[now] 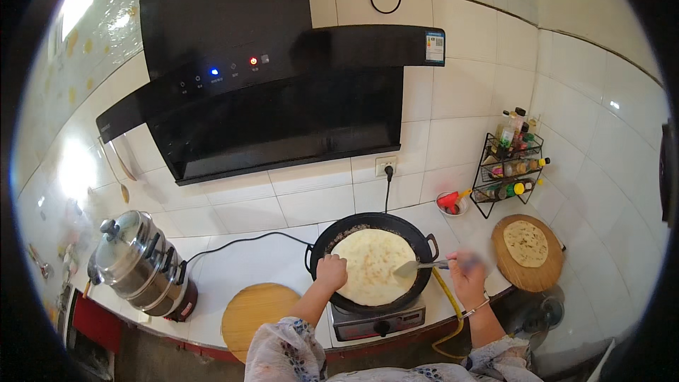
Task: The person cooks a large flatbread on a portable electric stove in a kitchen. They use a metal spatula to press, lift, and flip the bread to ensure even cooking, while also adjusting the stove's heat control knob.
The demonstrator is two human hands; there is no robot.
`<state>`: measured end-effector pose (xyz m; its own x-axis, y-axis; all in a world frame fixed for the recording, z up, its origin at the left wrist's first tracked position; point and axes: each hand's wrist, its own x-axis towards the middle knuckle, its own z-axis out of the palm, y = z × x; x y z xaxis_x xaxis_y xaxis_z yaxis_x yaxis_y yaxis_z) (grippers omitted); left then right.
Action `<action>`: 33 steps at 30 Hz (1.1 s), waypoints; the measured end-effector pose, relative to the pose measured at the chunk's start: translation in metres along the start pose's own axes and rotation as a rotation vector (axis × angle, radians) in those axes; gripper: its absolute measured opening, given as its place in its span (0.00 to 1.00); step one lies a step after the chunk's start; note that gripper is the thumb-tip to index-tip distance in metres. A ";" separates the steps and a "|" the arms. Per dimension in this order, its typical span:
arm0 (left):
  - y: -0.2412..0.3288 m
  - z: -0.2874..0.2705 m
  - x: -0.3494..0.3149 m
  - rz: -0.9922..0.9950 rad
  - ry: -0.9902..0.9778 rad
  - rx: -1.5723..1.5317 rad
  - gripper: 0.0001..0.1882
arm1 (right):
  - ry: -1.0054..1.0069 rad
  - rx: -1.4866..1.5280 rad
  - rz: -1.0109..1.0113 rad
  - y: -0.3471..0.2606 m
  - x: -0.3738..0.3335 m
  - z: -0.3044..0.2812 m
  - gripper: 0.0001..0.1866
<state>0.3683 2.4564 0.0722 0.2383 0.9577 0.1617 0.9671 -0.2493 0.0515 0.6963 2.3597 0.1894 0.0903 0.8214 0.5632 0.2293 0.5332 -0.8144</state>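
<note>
A large pale flatbread [373,269], lightly browned in spots, lies in a black two-handled pan [421,288]. At its left edge my left hand [332,271] is closed, its fingers curled onto the dough's rim; the fingertips are partly hidden. My right hand [467,279] grips the handle of a spatula [408,268] from the right. The spatula's flat blade rests against the right side of the flatbread. Under the pan stands a portable gas stove [380,324] with a black front knob.
A round wooden board [254,318] lies left of the stove, a steamer pot [134,262] farther left. Another flatbread [525,244] sits on a board [541,277] at right. Behind are a spice rack [488,197] and small bowl [461,206]. A yellow hose [450,297] passes my right hand; a range hood [283,124] hangs above.
</note>
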 end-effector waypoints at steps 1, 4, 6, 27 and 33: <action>-0.003 0.004 0.006 -0.016 -0.056 0.049 0.13 | 0.032 -0.042 -0.065 -0.004 -0.002 0.005 0.07; -0.003 0.012 0.024 0.029 -0.133 0.114 0.12 | 0.006 -0.128 0.008 0.004 -0.013 0.013 0.06; -0.003 0.013 0.032 0.051 -0.196 0.154 0.13 | -0.037 -0.082 0.205 -0.012 -0.019 0.018 0.07; 0.050 -0.024 -0.016 -0.115 -0.270 -0.224 0.21 | 0.033 0.092 0.308 0.060 0.015 0.017 0.11; 0.030 -0.008 -0.023 -0.072 -0.040 -0.057 0.17 | -0.029 0.120 0.273 0.049 0.004 -0.043 0.11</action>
<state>0.3916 2.4257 0.0783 0.1725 0.9782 0.1156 0.9755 -0.1859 0.1177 0.7494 2.3799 0.1577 0.1043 0.9423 0.3181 0.0845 0.3103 -0.9469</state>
